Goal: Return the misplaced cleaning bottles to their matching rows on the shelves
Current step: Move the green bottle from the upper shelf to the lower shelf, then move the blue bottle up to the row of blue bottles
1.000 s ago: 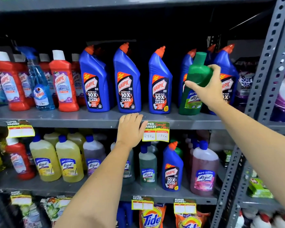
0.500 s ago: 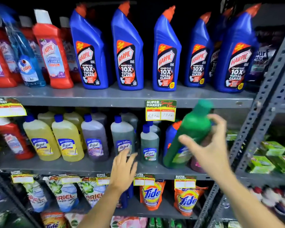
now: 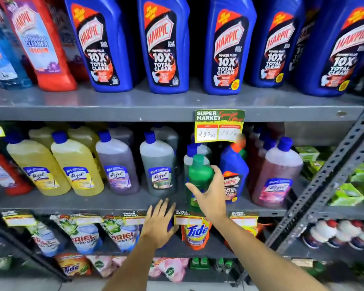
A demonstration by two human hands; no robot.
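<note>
green plastic fills my right hand (image 3: pixel 211 198): i grip the green bottle (image 3: pixel 200 177) round its body, thumb on its left side, fingers on its right. it stands upright at the front edge of the middle shelf (image 3: pixel 97 201), before a grey lizol bottle (image 3: pixel 194 156) and just left of a lone blue harpic bottle (image 3: pixel 233 175) that stands among the lizol. left of it stand more lizol bottles, grey (image 3: pixel 159 169), purple (image 3: pixel 117 166) and yellow (image 3: pixel 76 169); a pink one (image 3: pixel 275 175) stands right of the harpic. my left hand (image 3: pixel 159 223) is open, fingers spread, holding nothing, lying over the shelf's front lip and its price tags (image 3: pixel 187 219). a tide pouch (image 3: pixel 195 233) hangs below. blue harpic bottles (image 3: pixel 164 45) line the top shelf.
</note>
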